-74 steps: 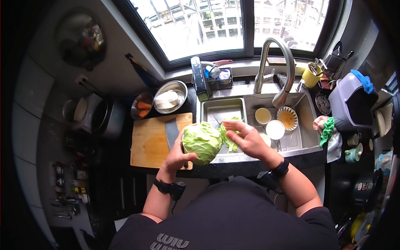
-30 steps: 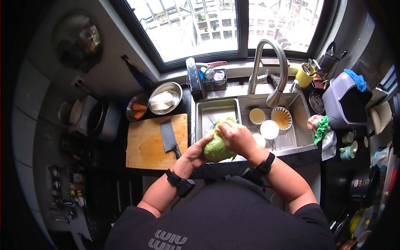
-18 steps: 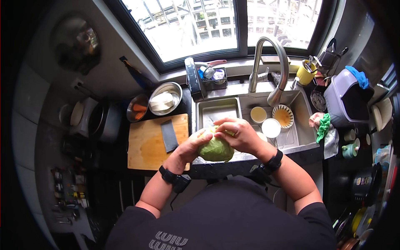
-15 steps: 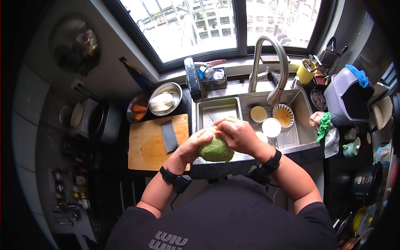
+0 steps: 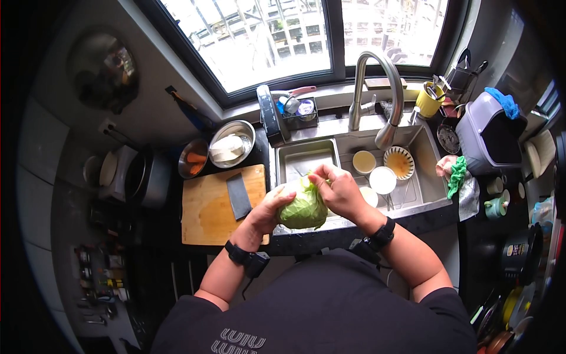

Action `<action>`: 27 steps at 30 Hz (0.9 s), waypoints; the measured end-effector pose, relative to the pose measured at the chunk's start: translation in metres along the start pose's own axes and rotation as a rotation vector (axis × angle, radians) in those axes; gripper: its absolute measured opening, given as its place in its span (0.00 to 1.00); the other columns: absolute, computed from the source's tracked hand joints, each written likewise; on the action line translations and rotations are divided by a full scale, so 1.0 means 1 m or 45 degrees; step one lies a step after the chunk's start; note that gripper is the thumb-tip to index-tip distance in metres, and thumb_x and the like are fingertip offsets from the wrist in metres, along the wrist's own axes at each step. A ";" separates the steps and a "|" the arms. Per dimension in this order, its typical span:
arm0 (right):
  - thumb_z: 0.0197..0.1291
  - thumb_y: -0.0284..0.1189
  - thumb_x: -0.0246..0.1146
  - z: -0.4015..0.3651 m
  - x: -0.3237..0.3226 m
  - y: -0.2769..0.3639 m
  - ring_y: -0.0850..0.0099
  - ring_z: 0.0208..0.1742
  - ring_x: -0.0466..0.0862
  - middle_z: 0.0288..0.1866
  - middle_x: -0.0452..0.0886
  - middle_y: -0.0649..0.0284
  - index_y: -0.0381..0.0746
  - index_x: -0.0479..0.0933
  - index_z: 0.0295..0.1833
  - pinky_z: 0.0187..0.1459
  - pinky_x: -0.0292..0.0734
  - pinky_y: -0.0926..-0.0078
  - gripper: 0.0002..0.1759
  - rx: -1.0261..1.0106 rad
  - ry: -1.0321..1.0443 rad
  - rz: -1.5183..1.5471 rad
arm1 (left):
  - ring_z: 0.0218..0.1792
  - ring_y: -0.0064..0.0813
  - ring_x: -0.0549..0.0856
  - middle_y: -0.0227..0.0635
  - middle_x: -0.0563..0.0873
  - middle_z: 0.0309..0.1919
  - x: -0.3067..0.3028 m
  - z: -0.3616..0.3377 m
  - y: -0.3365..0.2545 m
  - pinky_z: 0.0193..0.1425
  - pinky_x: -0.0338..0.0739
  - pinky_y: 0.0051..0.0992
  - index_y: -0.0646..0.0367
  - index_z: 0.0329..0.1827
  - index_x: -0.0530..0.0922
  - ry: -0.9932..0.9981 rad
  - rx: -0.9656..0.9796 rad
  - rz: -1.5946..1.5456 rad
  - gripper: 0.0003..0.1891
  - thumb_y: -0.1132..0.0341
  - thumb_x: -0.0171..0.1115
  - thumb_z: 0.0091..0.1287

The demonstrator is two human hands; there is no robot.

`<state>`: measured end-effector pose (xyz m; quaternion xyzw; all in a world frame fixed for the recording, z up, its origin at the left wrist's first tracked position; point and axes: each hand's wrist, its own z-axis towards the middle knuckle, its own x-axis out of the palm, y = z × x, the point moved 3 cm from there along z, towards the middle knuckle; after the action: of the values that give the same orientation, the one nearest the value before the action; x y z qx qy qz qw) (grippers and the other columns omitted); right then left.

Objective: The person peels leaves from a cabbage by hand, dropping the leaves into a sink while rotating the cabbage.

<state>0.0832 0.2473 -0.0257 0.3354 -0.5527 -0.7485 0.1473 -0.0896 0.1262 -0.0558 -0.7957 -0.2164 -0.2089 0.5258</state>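
While the left hand [image 5: 268, 209] cups the cabbage [image 5: 302, 209] from nine o'clock, taking the window [image 5: 247, 41] as twelve, the right hand [image 5: 342, 192] works in from two, its fingers curled and, as far as I can tell, pinching a loose leaf [image 5: 306, 180] just past twelve. The left fingers wrap the head and grip it, holding it up at the near edge of the sink [image 5: 431, 162]. I'd call this picking at the outer leaves; a pull there would call for a firm left grip and a pinch low on the leaf. I can't name a long axis, it's so round; the ruffled end points about twelve, the stem hidden. At nine, a chopping board [image 5: 203, 206] carries a cleaver [image 5: 239, 196]; beyond, around half past ten on the bench [image 5: 295, 241], a steel bowl [image 5: 249, 141] holds a white block [image 5: 227, 148]. At two sits a striped bowl [image 5: 399, 150]; the tap [image 5: 357, 91] rises near one.
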 end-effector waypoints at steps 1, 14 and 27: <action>0.74 0.36 0.68 -0.002 0.000 0.001 0.46 0.42 0.88 0.40 0.88 0.46 0.35 0.82 0.47 0.45 0.81 0.55 0.14 -0.002 0.000 -0.002 | 0.63 0.30 0.86 0.40 0.84 0.65 -0.005 0.001 0.002 0.70 0.81 0.33 0.62 0.77 0.70 0.001 0.002 -0.001 0.35 0.56 0.73 0.73; 0.71 0.32 0.69 -0.017 0.006 -0.015 0.44 0.39 0.89 0.39 0.88 0.45 0.35 0.86 0.52 0.40 0.84 0.57 0.12 -0.217 -0.059 -0.089 | 0.64 0.30 0.85 0.41 0.84 0.65 -0.013 -0.003 0.000 0.70 0.81 0.32 0.64 0.76 0.70 -0.078 0.102 0.056 0.34 0.58 0.74 0.72; 0.73 0.47 0.70 -0.026 0.002 -0.007 0.46 0.63 0.88 0.64 0.84 0.38 0.33 0.69 0.80 0.60 0.86 0.58 0.41 0.042 0.190 0.122 | 0.65 0.35 0.86 0.42 0.84 0.67 -0.009 -0.005 -0.005 0.72 0.81 0.37 0.62 0.77 0.71 -0.100 0.168 -0.121 0.34 0.51 0.68 0.76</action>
<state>0.0999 0.2292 -0.0368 0.3658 -0.5678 -0.7044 0.2180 -0.1000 0.1226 -0.0553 -0.7556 -0.2878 -0.1875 0.5577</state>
